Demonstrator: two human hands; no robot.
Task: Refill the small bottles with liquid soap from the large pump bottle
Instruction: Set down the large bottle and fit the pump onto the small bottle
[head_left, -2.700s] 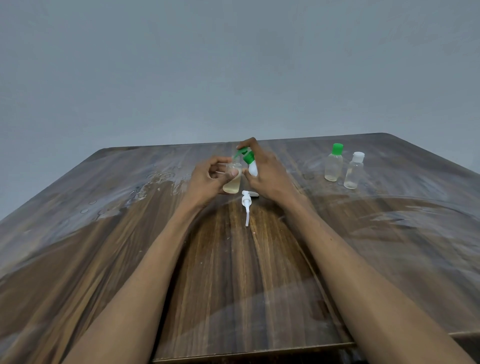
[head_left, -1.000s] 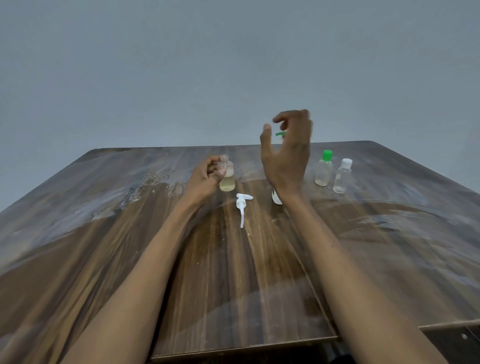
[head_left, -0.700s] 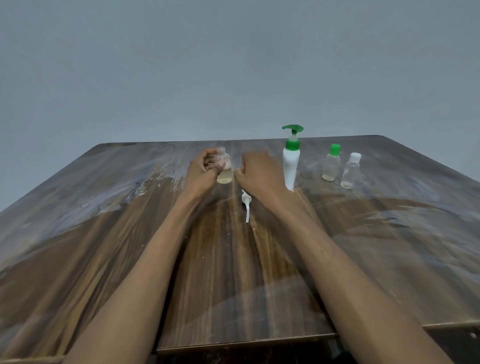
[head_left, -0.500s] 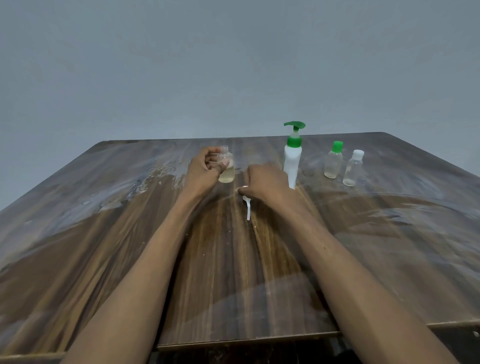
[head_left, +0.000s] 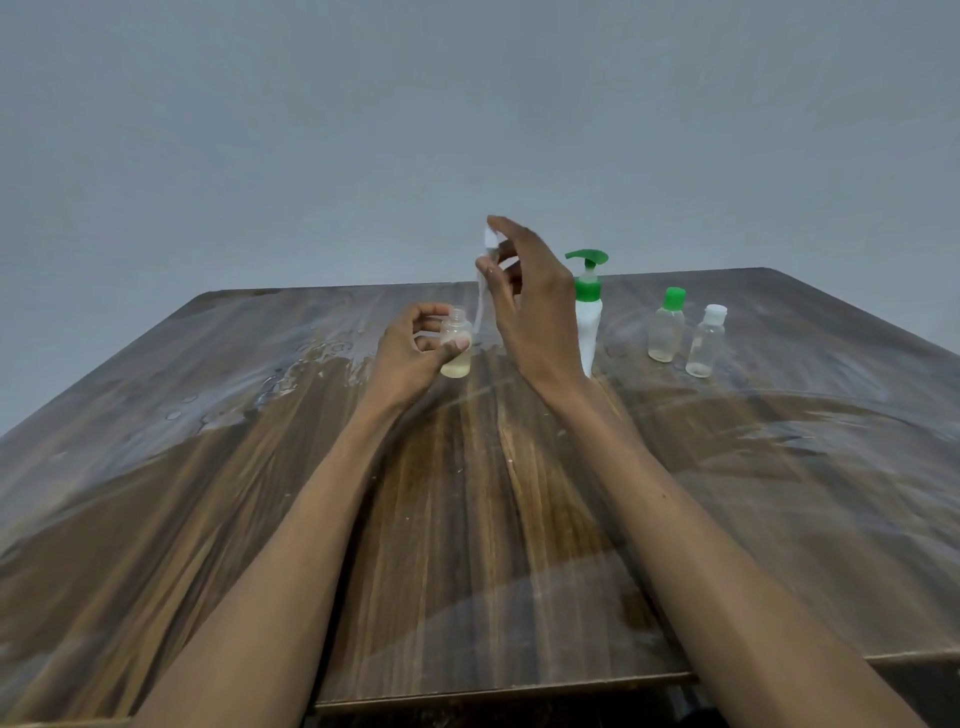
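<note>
My left hand (head_left: 410, 351) grips a small clear bottle (head_left: 456, 349), uncapped, with yellowish liquid in its lower part, standing on the wooden table (head_left: 467, 519). My right hand (head_left: 530, 301) is raised above and just right of it, pinching a small white pump head (head_left: 488, 244) whose thin tube (head_left: 481, 306) hangs down beside the bottle's mouth. The large white pump bottle (head_left: 589, 317) with a green pump stands upright right behind my right hand.
Two capped small clear bottles stand at the right: one with a green cap (head_left: 666, 326), one with a white cap (head_left: 706, 342). Wet streaks and droplets (head_left: 291, 374) lie on the table's left far part. The table's front edge (head_left: 498, 680) is near me.
My right hand picked the white pump head with its tube off the table and lifted it above the small bottle. My left hand still holds that bottle.
</note>
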